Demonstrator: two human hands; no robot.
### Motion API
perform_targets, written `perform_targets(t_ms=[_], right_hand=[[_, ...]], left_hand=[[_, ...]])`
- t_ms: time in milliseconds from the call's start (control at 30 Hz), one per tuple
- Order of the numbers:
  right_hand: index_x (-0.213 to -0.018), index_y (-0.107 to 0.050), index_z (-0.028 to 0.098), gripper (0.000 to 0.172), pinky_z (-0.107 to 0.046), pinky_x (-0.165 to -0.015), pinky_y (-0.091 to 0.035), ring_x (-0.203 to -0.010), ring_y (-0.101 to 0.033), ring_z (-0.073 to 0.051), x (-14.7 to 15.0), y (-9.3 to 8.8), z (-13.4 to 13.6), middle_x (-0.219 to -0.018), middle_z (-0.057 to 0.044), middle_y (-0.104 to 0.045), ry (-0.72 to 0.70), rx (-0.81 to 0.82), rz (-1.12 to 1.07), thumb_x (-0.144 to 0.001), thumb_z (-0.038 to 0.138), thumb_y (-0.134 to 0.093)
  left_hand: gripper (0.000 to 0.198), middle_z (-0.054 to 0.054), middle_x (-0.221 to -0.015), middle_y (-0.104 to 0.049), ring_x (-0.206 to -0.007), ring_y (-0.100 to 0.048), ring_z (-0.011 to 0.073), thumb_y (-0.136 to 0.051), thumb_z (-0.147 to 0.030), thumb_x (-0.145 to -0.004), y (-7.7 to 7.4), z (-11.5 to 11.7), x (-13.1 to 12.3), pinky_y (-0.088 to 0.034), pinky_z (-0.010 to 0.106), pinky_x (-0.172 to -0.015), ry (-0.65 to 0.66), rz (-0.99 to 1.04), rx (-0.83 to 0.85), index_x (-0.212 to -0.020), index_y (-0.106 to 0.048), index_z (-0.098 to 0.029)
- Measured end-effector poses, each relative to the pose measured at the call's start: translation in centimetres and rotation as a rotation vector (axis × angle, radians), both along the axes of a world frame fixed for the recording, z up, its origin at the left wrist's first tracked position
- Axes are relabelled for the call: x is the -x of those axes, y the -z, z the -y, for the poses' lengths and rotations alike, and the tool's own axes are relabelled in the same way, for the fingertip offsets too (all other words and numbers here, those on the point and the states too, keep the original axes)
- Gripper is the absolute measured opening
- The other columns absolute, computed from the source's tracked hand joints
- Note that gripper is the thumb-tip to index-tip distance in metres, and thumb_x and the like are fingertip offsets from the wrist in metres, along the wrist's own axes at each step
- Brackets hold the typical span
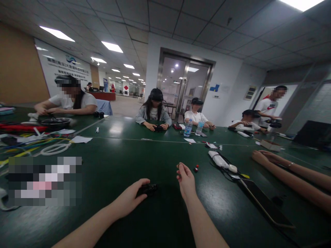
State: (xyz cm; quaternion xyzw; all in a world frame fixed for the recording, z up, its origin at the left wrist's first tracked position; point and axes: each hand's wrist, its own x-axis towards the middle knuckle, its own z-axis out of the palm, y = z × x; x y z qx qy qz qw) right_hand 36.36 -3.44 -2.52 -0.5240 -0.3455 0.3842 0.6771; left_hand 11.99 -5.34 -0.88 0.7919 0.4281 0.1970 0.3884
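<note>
My left hand point(133, 198) is closed round the near end of a small black object point(151, 188) on the dark green table point(119, 165); its details are too dark to make out. To the right, my right hand point(186, 179) is raised a little, fingertips pinched together around something tiny that I cannot make out. Just right of those fingertips lies a small red and black item point(196, 168).
A white power strip point(218, 159) and a dark flat tablet-like device point(266, 203) lie at the right, near another person's forearms point(292, 175). Cables point(55, 148) and papers clutter the left. Two water bottles point(188, 128) stand farther back, before seated people.
</note>
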Motion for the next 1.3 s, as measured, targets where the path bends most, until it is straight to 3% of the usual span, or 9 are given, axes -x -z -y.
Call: perform_targets(t_ms=[367,600,833,1033,1300], right_hand=[[-0.093,-0.053,0.023,0.035,-0.024,-0.05,-0.044,-0.065,-0.056,-0.013,-0.1,-0.1,0.2,-0.088,-0.004,-0.06,-0.014,0.026,-0.168,-0.068,0.046,-0.058],[-0.092,-0.055,0.024,0.036,-0.025,-0.051,-0.046,-0.067,-0.057,-0.014,-0.5,0.6,-0.2,-0.088,-0.004,-0.059,0.012,0.071,-0.169,-0.065,0.046,-0.062],[-0.086,-0.058,0.02,0.034,-0.019,-0.048,-0.043,-0.059,-0.054,-0.009,-0.3,0.4,0.0,-0.078,0.0,-0.059,0.003,0.066,-0.266,-0.065,0.047,-0.062],[-0.089,-0.056,0.022,0.032,-0.018,-0.046,-0.043,-0.056,-0.054,-0.008,-0.3,0.4,0.0,-0.078,0.001,-0.059,0.019,0.069,-0.276,-0.064,0.04,-0.065],[-0.082,-0.057,0.02,0.03,-0.018,-0.046,-0.043,-0.057,-0.054,-0.008,-0.3,0.1,0.2,-0.076,0.001,-0.059,-0.007,0.089,-0.293,-0.067,0.045,-0.061]], left_hand=[[0.048,0.0,-0.128,-0.046,-0.119,-0.04,0.0192,-0.049,-0.028,-0.077,-0.3,0.1,0.1,-0.033,0.037,-0.099,0.0,-0.007,0.026,-0.123,-0.037,-0.028],[0.049,0.001,-0.128,-0.045,-0.119,-0.039,0.0201,-0.051,-0.029,-0.076,0.5,-0.3,0.2,-0.033,0.038,-0.099,0.0,0.016,0.024,-0.123,-0.037,-0.028],[0.05,0.0,-0.127,-0.046,-0.118,-0.041,0.0188,-0.053,-0.028,-0.075,0.8,-0.5,0.1,-0.032,0.037,-0.1,-0.004,0.052,0.035,-0.122,-0.038,-0.029],[0.05,0.0,-0.126,-0.047,-0.117,-0.041,0.0196,-0.053,-0.028,-0.075,1.1,-0.6,0.2,-0.032,0.038,-0.099,0.004,0.069,0.019,-0.122,-0.038,-0.028],[0.051,0.001,-0.127,-0.047,-0.117,-0.041,0.0195,-0.053,-0.029,-0.075,1.4,-0.8,0.2,-0.033,0.037,-0.098,0.009,0.059,-0.003,-0.123,-0.037,-0.028]])
